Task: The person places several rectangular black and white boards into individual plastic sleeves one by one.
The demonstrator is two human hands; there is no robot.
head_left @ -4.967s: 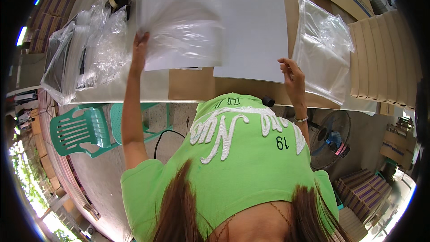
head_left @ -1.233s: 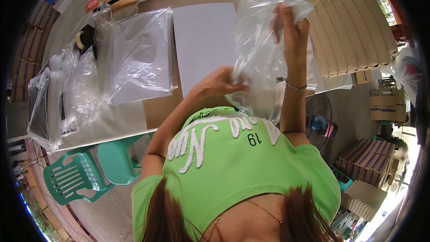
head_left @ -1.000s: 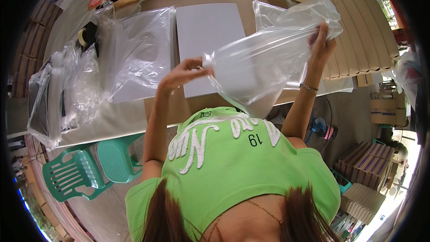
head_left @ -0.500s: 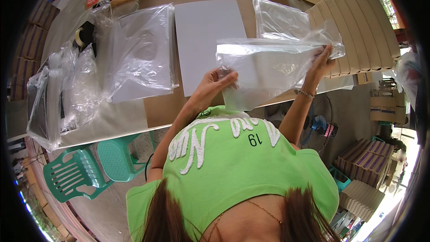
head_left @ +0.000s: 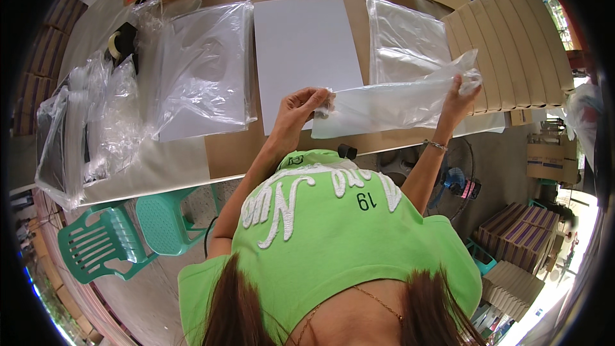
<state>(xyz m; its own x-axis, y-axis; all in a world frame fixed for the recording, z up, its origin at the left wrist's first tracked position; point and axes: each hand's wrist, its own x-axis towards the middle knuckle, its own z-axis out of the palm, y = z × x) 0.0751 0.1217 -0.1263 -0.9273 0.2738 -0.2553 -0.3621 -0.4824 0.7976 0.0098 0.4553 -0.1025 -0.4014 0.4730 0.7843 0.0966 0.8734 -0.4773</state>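
Against half a second ago, the clear plastic bag (head_left: 391, 107) has narrowed from a tall spread to a low, straighter band between the two grips. The left grip (head_left: 306, 107) pinches its left end, thumb against fingers; the right grip (head_left: 460, 93) is closed on the bunched right end. The bag therefore seems better straightened, though whether its mouth is open I cannot tell. Beyond the left grip lie bare white sheets (head_left: 304, 45); left of them, a filmy bag (head_left: 206, 83) appears to hold white sheets. Flat clear bags (head_left: 405, 41) lie beyond the held one, short of the right grip.
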